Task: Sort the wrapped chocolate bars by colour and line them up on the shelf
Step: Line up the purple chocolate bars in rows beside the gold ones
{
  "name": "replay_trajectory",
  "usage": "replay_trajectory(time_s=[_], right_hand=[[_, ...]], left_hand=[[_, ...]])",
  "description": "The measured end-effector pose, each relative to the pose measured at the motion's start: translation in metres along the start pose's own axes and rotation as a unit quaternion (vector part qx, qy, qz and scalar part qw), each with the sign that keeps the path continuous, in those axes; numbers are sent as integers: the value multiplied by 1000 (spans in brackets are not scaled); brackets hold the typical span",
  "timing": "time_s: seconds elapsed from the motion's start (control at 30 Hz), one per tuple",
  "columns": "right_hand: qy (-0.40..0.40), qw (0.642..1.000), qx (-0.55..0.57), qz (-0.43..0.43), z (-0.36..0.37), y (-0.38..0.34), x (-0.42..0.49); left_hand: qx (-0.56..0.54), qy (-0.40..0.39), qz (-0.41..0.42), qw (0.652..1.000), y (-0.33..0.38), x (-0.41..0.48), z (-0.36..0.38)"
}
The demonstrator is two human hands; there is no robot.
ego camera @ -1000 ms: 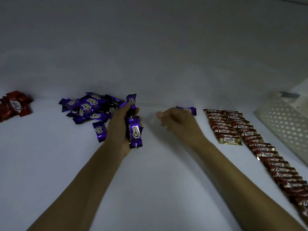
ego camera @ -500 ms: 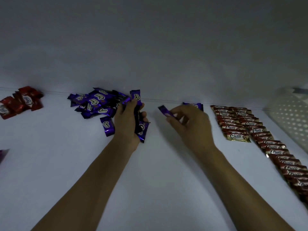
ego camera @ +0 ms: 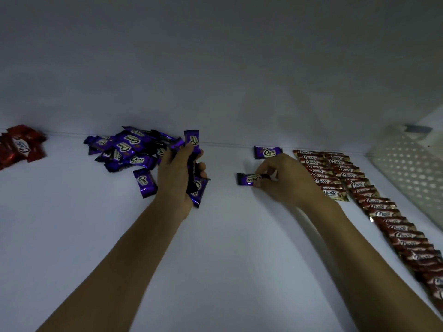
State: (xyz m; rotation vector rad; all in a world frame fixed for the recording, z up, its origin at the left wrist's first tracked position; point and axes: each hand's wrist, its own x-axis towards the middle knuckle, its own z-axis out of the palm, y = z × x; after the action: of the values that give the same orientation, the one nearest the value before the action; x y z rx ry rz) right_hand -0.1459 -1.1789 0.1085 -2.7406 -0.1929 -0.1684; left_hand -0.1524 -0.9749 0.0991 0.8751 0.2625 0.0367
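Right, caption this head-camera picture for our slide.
Left hand grips purple bars; right hand pinches single purple bar near brown rows.

Dim, bluish-grey light; the white shelf (ego camera: 215, 259) read dull grey. Shadows were soft, with a faint one under my right hand (ego camera: 285, 180). Small glints on the purple bars (ego camera: 129, 149) near the shelf's far edge. Wide-angle bend stretched the brown bars (ego camera: 395, 233) along the right edge; the basket (ego camera: 407, 168) at the far right corner looked soft.

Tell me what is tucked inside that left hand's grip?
The left hand grips a bunch of purple bars. One end sticks up past the fingers, another pokes out below the palm. The fingers and palm cover the middle, so the count cannot be told.
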Motion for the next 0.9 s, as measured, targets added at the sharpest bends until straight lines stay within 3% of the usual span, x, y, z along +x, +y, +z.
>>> replay_trajectory(time_s=[0.13, 0.23, 0.37, 0.43, 0.5, 0.57, 0.67, 0.73, 0.83, 0.9], right_hand=[[33, 999, -6, 34, -8, 7, 6], [-7, 988, 149, 49, -13, 7, 1], [-17, 896, 437, 81, -22, 0, -9], [-19, 861, 502, 85, -26, -1, -9], [-3, 850, 519, 91, -30, -1, -4], [4, 893, 445, 73, -32, 2, 1], [-84, 970, 228, 19, -27, 3, 7], [-116, 980, 161, -5, -20, -2, 11], [-60, 995, 75, -26, -18, -11, 19], [-41, 998, -42, -2, -23, -12, 18]], left_hand=[[8, -2, 6, 1000, 0, 0, 1], [11, -3, 3, 1000, 0, 0, 2], [19, -7, 5, 1000, -1, -1, 3], [20, -7, 8, 1000, -1, -1, 2], [21, -6, 7, 1000, -2, 0, 3], [27, -8, 5, 1000, -2, 0, 3], [33, -9, 11, 999, -1, -1, 2], [45, -8, 15, 999, -2, -1, 2], [56, -6, 19, 998, -2, 0, 2], [55, -6, 18, 998, -2, 0, 2]])
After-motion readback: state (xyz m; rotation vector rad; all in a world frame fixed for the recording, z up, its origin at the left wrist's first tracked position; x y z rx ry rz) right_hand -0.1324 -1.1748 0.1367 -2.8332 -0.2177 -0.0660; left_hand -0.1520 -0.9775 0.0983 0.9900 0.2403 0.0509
